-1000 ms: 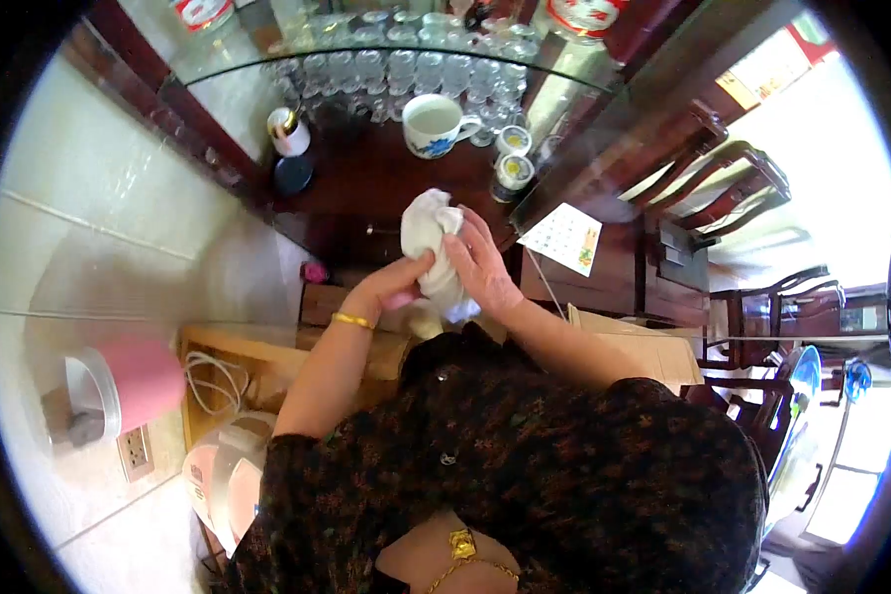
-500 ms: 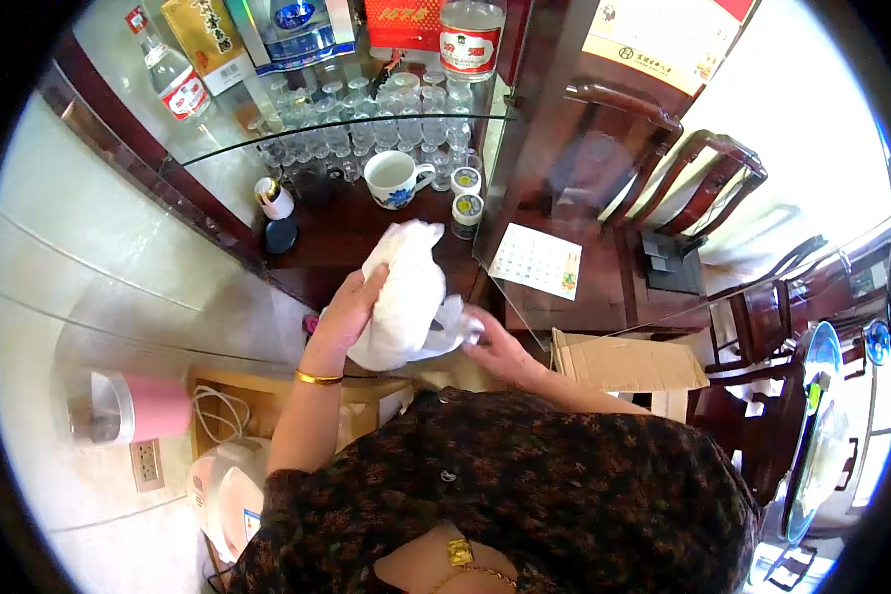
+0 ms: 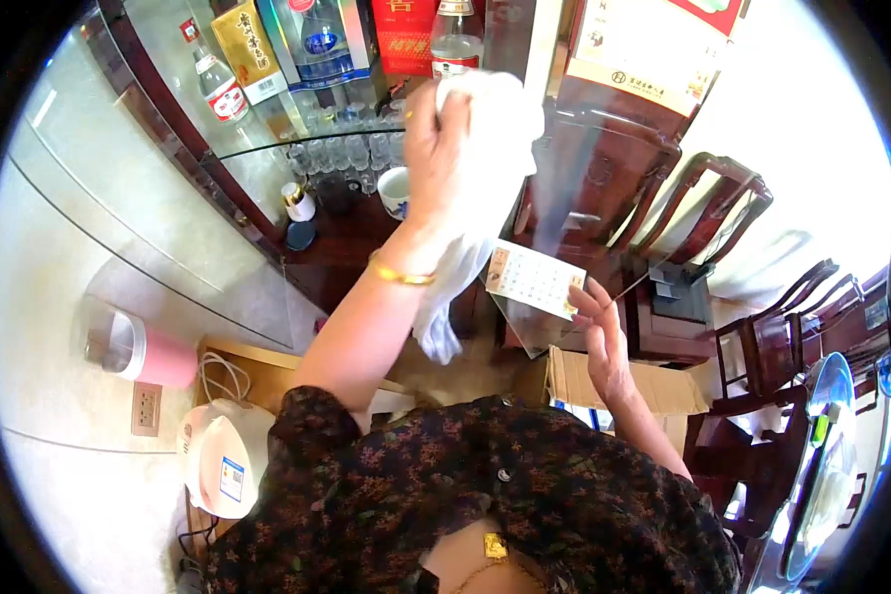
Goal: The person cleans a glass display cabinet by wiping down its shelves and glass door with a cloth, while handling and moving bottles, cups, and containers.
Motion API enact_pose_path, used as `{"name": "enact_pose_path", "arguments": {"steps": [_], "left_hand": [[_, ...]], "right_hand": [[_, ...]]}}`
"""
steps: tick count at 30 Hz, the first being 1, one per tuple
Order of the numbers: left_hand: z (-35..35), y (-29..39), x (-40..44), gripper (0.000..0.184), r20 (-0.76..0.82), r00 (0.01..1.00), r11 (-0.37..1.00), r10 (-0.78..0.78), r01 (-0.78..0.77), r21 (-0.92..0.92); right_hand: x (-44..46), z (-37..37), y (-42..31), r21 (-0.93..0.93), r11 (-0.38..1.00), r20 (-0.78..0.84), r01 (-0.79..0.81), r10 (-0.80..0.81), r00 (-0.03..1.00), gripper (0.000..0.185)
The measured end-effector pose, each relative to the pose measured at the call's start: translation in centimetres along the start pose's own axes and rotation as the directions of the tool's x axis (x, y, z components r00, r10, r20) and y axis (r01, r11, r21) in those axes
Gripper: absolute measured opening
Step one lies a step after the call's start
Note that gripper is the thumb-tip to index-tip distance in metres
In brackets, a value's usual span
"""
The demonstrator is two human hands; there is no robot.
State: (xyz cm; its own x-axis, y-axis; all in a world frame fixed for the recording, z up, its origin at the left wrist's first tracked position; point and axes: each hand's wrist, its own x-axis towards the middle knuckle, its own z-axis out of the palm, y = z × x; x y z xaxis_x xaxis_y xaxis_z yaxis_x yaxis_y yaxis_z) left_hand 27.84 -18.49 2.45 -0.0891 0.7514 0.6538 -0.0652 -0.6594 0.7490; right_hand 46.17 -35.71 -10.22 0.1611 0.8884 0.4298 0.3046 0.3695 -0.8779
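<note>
Head view: left hand (image 3: 441, 158) grasped a white cloth (image 3: 497, 148), bunched just right of its fingers and trailing below the wrist. White mug (image 3: 393, 191) stood left of that hand, partly hidden. Right hand (image 3: 601, 337) held nothing, fingers parted at a printed sheet's (image 3: 535, 279) corner; contact indeterminable.

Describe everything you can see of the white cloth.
The white cloth looks like soft, plain fabric. The left hand grips its bunched upper part, raised in front of the cabinet; a loose, greyer tail hangs below. The right hand is apart from it. Whether it touches anything else is unclear.
</note>
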Motion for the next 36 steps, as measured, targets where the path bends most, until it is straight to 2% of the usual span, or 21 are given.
{"name": "enact_pose_path", "arguments": {"steps": [2,4,5,7,8,10,11,13,15,16,18,20,22,24,25,28,29,30,33,35,36], "left_hand": [[3.1,0.5,0.8,0.028,-0.111,0.979,0.977,0.169,-0.151,0.151],[4.8,-2.8,0.1,0.029,-0.084,0.911,0.881,0.404,-0.363,0.302],[4.6,-3.4,-1.3,0.031,0.009,0.916,0.868,0.402,-0.384,0.315],[4.2,-6.1,-5.1,0.033,0.028,0.985,0.929,0.169,-0.168,0.329],[3.3,-8.6,-7.1,0.032,0.068,0.981,0.902,0.183,-0.195,0.385],[0.7,-10.9,-11.7,0.030,0.204,0.978,0.880,-0.045,-0.058,0.471],[-1.3,-12.2,-13.3,0.027,0.370,0.904,0.848,-0.216,-0.015,0.530],[-4.1,-13.8,-16.5,0.024,0.336,0.874,0.835,-0.351,0.130,0.534],[-6.0,-10.2,-17.4,0.026,0.295,0.733,0.725,-0.613,0.374,0.578],[-6.4,-7.1,-17.4,0.026,0.298,0.727,0.719,-0.618,0.370,0.589],[-6.9,-1.2,-17.2,0.025,0.359,0.596,0.695,-0.719,0.638,0.332],[-7.7,2.5,-17.4,0.023,0.382,0.622,0.727,-0.683,0.629,0.277],[-8.8,3.2,-18.2,0.023,0.402,0.652,0.758,-0.643,0.616,0.215],[-9.8,2.5,-18.8,0.028,0.268,0.825,0.863,-0.498,0.441,0.246],[-9.3,3.9,-18.6,0.045,0.230,0.731,0.758,-0.643,0.650,0.054],[-10.2,2.6,-20.0,0.059,0.206,0.819,0.844,-0.536,0.516,0.145],[-10.2,2.8,-20.2,0.066,0.217,0.771,0.798,-0.599,0.598,0.078],[-10.0,3.2,-20.1,0.066,0.220,0.768,0.796,-0.602,0.599,0.086],[-9.5,3.8,-19.8,0.065,0.201,0.750,0.775,-0.630,0.623,0.105],[-9.7,3.1,-19.6,0.063,0.155,0.769,0.784,-0.620,0.606,0.131],[-9.9,2.6,-19.6,0.061,0.109,0.785,0.791,-0.610,0.592,0.156]], "right_hand": [[0.6,-0.5,-0.2,-0.078,0.990,0.094,-0.114,0.121,0.988,0.036],[0.9,-0.7,-0.2,-0.106,0.988,0.110,-0.116,0.128,0.986,0.033],[0.9,-0.5,-0.3,-0.100,0.988,0.112,-0.117,0.128,0.985,0.032],[0.6,-0.2,-0.4,-0.095,0.989,0.118,-0.115,0.126,0.985,0.031],[0.7,-0.1,-0.4,-0.086,0.990,0.118,-0.110,0.119,0.986,0.031],[0.6,0.0,-0.7,-0.136,0.987,0.130,-0.081,0.099,0.987,0.032],[0.5,0.0,-0.6,-0.131,0.988,0.136,-0.078,0.096,0.986,0.032],[0.3,0.3,0.3,-0.233,0.972,0.130,-0.019,0.050,0.990,0.029],[-0.1,1.4,1.9,-0.257,0.964,0.070,0.075,-0.059,0.996,0.027],[-0.2,1.8,0.4,-0.259,0.965,0.102,0.035,-0.009,0.995,0.030],[-0.4,3.0,-0.8,-0.245,0.969,0.143,0.012,0.024,0.989,0.035],[-0.3,4.0,-1.9,-0.324,0.927,0.195,0.189,-0.129,0.972,0.046],[-0.3,5.2,-2.3,-0.260,0.948,0.257,0.185,-0.117,0.959,0.046],[-0.4,5.9,-2.4,-0.130,0.971,0.305,0.200,-0.152,0.940,0.038],[-0.9,6.2,-2.0,-0.091,0.974,0.303,0.207,-0.171,0.938,0.039],[-2.6,6.5,-1.1,0.054,0.969,0.455,0.241,-0.239,0.858,0.044],[-3.8,7.2,0.4,0.021,0.964,0.532,0.265,-0.235,0.813,0.054],[-4.7,8.1,1.1,0.064,0.973,0.612,0.220,-0.212,0.762,0.067],[-6.0,11.0,1.7,0.156,0.971,0.514,0.179,-0.235,0.825,0.075],[-6.0,12.2,1.3,0.227,0.933,0.596,-0.279,0.093,0.798,0.070],[-5.6,12.6,1.1,0.230,0.932,0.596,-0.279,0.091,0.798,0.070]]}}
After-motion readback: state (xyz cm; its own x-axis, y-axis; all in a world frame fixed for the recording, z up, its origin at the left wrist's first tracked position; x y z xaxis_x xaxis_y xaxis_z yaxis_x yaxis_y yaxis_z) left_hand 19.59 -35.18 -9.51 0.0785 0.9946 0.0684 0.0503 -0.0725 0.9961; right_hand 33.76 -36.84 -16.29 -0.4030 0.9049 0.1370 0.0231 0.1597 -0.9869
